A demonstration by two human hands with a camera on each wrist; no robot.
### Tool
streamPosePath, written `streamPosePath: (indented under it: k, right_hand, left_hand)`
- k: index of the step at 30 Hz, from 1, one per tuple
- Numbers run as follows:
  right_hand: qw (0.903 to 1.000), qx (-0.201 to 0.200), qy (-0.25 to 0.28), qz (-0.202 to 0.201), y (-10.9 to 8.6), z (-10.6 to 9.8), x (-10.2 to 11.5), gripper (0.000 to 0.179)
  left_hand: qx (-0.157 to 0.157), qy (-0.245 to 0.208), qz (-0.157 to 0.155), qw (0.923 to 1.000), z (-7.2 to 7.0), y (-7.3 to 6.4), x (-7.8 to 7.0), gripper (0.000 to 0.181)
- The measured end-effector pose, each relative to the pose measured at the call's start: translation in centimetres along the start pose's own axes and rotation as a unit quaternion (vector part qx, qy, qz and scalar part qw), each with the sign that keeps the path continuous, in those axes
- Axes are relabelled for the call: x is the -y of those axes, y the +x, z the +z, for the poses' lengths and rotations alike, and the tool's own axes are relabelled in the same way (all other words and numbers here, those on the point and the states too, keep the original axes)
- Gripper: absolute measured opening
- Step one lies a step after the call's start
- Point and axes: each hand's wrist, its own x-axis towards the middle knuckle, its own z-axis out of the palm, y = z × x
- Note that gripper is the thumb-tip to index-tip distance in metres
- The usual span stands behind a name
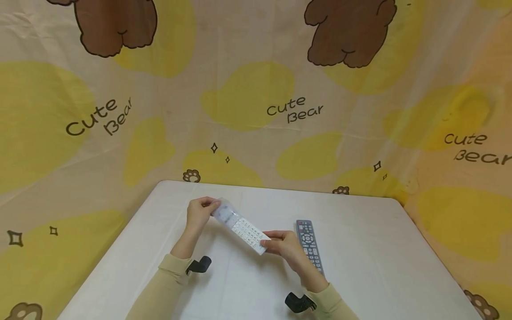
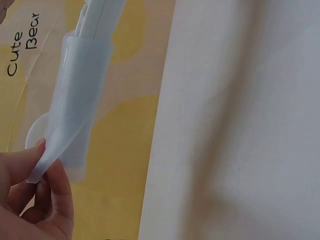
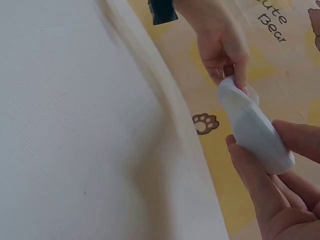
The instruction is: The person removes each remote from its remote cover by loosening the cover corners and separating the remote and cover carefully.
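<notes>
A white remote control (image 1: 248, 234) is held aslant above the table, its button face up. A translucent sleeve (image 1: 226, 213) covers its far left part, and in the left wrist view the remote's body sticks out of the mouth of this sleeve (image 2: 80, 95). My left hand (image 1: 198, 213) pinches the sleeve's end between thumb and fingers. The lower right end of the remote is gripped by my right hand (image 1: 286, 249), thumb on one side and fingers on the other. Beside the right hand lies a grey remote control (image 1: 307, 238), partly hidden by that hand and wrist.
The white table (image 1: 368, 258) has rounded far corners. A patterned cloth (image 1: 248, 98) with bears and lettering hangs behind it and along both sides. A black wrist camera mount sits on each sleeve cuff.
</notes>
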Motion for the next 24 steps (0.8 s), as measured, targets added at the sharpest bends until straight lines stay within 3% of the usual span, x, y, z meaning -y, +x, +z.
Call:
streamPosePath:
  k: [9,24]
  right_hand:
    - [0.9999,0.002,-0.012,0.006,-0.1,-0.1,-0.3,0.042]
    - [0.9998,0.01,-0.012,0.011,-0.5,-0.3,-0.1,0.042]
  left_hand:
    - [0.012,-0.031,-0.035,0.9988,-0.8,0.2,0.6,0.022]
    - [0.015,-0.035,-0.053,0.9979,-1.6,0.1,0.7,0.023]
